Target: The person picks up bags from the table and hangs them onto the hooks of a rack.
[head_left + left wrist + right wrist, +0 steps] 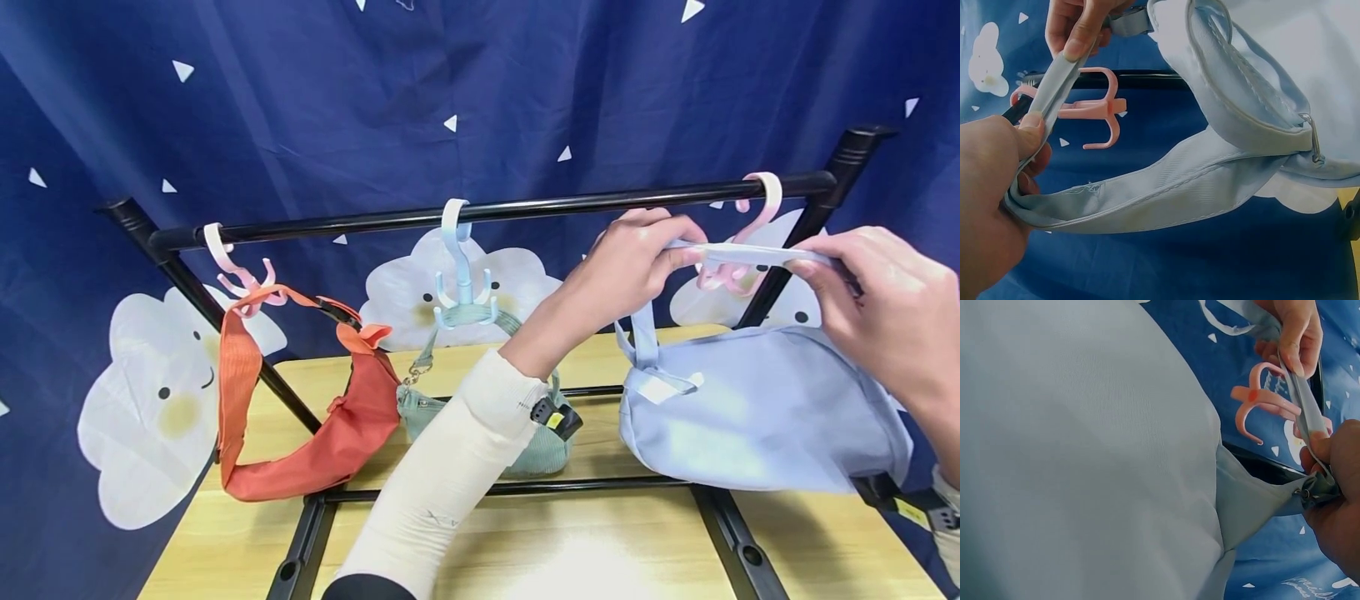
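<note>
Both hands hold up a light blue bag (742, 408) by its strap (750, 254). My left hand (637, 258) pinches one end of the upper stretch between thumb and fingers. At the other end my right hand (892, 300) grips the strap, which runs nearly straight between them. Below hangs the bag's body, over the rack's lower right side. Just behind the strap is a pink hook (771, 196) on the bar, its lower prongs partly covered. In the left wrist view the strap (1057, 87) crosses in front of the pink prongs (1113, 112).
The black rack's bar (555, 203) spans a wooden table (525, 550). An orange-red bag (315, 458) hangs from another pink hook (217, 250) at left. From a blue hook (457, 258) hangs a green bag (547, 450), partly behind the left forearm. A dark blue curtain (315, 100) stands behind.
</note>
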### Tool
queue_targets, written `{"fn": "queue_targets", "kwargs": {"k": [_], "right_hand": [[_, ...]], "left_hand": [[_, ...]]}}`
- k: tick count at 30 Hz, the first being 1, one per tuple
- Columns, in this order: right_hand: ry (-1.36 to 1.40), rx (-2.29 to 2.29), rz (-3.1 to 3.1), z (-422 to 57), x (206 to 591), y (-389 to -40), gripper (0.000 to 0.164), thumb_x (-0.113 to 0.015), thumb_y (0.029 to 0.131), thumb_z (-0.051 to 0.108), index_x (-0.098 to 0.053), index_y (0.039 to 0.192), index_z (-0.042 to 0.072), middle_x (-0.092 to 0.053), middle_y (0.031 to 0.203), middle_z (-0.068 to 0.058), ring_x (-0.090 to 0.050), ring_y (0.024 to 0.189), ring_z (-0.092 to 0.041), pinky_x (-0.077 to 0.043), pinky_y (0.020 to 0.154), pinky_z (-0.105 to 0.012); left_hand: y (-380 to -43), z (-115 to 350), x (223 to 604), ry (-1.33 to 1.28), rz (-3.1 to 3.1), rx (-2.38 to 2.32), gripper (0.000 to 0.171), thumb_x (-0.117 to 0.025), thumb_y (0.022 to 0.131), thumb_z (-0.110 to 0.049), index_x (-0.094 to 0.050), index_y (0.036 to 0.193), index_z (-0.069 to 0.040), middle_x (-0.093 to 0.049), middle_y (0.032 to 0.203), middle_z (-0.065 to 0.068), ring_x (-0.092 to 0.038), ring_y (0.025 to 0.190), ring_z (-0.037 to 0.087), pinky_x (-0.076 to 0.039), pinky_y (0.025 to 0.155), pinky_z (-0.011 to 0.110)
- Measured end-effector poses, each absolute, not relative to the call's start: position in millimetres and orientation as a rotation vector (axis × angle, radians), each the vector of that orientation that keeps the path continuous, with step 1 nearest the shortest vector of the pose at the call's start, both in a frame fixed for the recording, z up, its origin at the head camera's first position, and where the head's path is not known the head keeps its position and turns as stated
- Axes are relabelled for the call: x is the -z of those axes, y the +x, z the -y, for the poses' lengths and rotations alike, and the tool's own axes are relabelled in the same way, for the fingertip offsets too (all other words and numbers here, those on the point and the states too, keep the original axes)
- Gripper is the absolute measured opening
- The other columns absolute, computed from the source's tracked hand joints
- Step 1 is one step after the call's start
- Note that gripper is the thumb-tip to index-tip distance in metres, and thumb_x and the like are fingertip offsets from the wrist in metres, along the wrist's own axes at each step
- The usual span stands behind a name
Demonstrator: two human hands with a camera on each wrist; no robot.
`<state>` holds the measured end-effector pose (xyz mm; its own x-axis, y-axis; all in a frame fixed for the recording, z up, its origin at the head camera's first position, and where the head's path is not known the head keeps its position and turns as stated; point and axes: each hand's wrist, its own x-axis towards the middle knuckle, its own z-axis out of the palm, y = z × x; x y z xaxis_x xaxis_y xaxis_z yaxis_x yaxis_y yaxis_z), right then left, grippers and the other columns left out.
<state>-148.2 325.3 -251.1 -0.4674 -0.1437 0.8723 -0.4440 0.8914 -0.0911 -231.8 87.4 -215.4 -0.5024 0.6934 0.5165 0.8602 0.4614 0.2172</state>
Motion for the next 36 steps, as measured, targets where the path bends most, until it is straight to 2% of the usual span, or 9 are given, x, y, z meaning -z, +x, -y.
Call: {"fn": "queue_targets", "kwargs": {"k": [2, 6, 10, 12, 14, 18, 24, 31, 36], "right_hand": [[0.433, -0.387, 2.048, -326, 252, -149, 0.067, -0.045, 0.109, 0.052, -0.069, 0.11, -0.011, -0.068, 0.094, -0.03, -0.039, 0.089, 0.002, -0.021, 0.089, 0.002], [0.426, -0.348, 2.082, -328, 254, -149, 0.071, -0.04, 0.109, 0.055, -0.067, 0.11, -0.011, -0.067, 0.092, -0.029, -0.042, 0.084, -0.014, -0.02, 0.088, 0.001], [0.421, -0.32, 2.099, -330, 256, -148, 0.08, -0.035, 0.107, 0.062, -0.068, 0.111, -0.011, -0.066, 0.091, -0.029, -0.036, 0.086, 0.003, -0.022, 0.084, 0.0], [0.426, -0.325, 2.096, -331, 257, -147, 0.081, -0.035, 0.106, 0.063, -0.068, 0.111, -0.011, -0.066, 0.09, -0.028, -0.029, 0.09, 0.012, -0.024, 0.083, -0.002], [0.435, -0.323, 2.099, -332, 257, -148, 0.081, -0.035, 0.106, 0.063, -0.068, 0.11, -0.011, -0.066, 0.089, -0.028, -0.025, 0.091, 0.017, -0.027, 0.079, -0.006], [0.438, -0.309, 2.126, -331, 259, -147, 0.079, -0.034, 0.107, 0.061, -0.068, 0.11, -0.011, -0.066, 0.089, -0.027, -0.025, 0.089, 0.017, -0.03, 0.074, -0.008], [0.436, -0.315, 2.165, -330, 262, -146, 0.056, -0.046, 0.109, 0.042, -0.067, 0.11, -0.01, -0.066, 0.09, -0.025, -0.025, 0.086, 0.015, -0.029, 0.072, -0.005], [0.45, -0.312, 2.148, -331, 262, -146, 0.077, -0.035, 0.107, 0.059, -0.068, 0.109, -0.011, -0.066, 0.088, -0.025, -0.024, 0.087, 0.018, -0.028, 0.071, -0.005], [0.468, -0.314, 2.157, -332, 265, -146, 0.074, -0.036, 0.107, 0.057, -0.068, 0.109, -0.01, -0.066, 0.089, -0.024, -0.026, 0.088, 0.017, -0.03, 0.073, -0.005]], "left_hand": [[-232, -88, 216, -1.311, 2.372, 0.642, 0.027, -0.057, 0.106, -0.031, -0.073, 0.124, -0.018, -0.074, 0.113, -0.005, -0.063, 0.107, 0.008, -0.041, 0.099, 0.012], [-233, -89, 218, -1.306, 2.393, 0.629, 0.027, -0.057, 0.106, -0.031, -0.073, 0.125, -0.018, -0.074, 0.115, -0.007, -0.06, 0.106, 0.009, -0.041, 0.097, 0.012], [-234, -91, 220, -1.311, 2.411, 0.613, 0.029, -0.057, 0.107, -0.031, -0.072, 0.128, -0.019, -0.074, 0.118, -0.008, -0.059, 0.106, 0.01, -0.041, 0.095, 0.012], [-234, -92, 221, -1.313, 2.415, 0.609, 0.029, -0.057, 0.107, -0.031, -0.072, 0.129, -0.019, -0.074, 0.118, -0.008, -0.059, 0.104, 0.009, -0.041, 0.095, 0.013], [-234, -91, 223, -1.31, 2.42, 0.615, 0.029, -0.057, 0.107, -0.031, -0.072, 0.129, -0.019, -0.074, 0.12, -0.008, -0.059, 0.105, 0.009, -0.041, 0.096, 0.013], [-235, -90, 225, -1.306, 2.427, 0.611, 0.03, -0.057, 0.107, -0.032, -0.072, 0.129, -0.019, -0.073, 0.125, -0.009, -0.06, 0.112, 0.01, -0.04, 0.1, 0.013], [-236, -88, 229, -1.304, 2.437, 0.594, 0.032, -0.056, 0.107, -0.032, -0.071, 0.132, -0.019, -0.072, 0.128, -0.008, -0.059, 0.113, 0.011, -0.042, 0.098, 0.014], [-236, -89, 229, -1.322, 2.41, 0.595, 0.032, -0.056, 0.107, -0.031, -0.071, 0.131, -0.017, -0.073, 0.126, -0.007, -0.061, 0.113, 0.011, -0.042, 0.099, 0.014], [-236, -88, 233, -1.329, 2.397, 0.606, 0.029, -0.057, 0.107, -0.03, -0.073, 0.127, -0.016, -0.074, 0.124, -0.006, -0.063, 0.114, 0.012, -0.042, 0.102, 0.015]]}}
